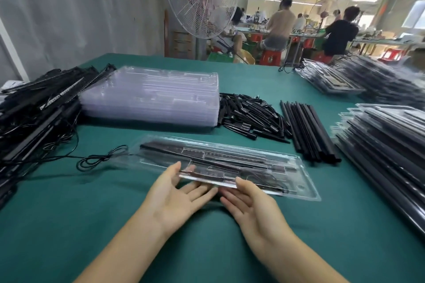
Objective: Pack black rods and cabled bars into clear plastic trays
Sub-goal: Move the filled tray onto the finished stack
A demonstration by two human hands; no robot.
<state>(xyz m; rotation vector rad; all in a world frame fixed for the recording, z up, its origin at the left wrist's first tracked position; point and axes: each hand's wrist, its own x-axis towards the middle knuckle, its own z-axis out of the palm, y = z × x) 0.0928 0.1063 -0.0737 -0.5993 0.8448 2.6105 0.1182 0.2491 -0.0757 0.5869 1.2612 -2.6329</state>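
Note:
A clear plastic tray (296, 187) lies on the green table in front of me, with a black cabled bar (174, 150) and thin black parts in its slots. The bar's black cable (101, 158) trails out of the tray's left end in a loose loop. My left hand (177, 195) is palm up at the tray's near edge, its thumb on the rim and its fingers under it. My right hand (250, 204) holds the same edge, thumb on top. Loose black rods (308, 128) lie to the right behind the tray.
A stack of empty clear trays (151, 96) stands behind. Short black pieces (250, 115) are heaped beside it. Cabled bars (39, 108) are piled at the left. Filled trays (391, 140) are stacked at the right and far right. A fan and seated people are beyond the table.

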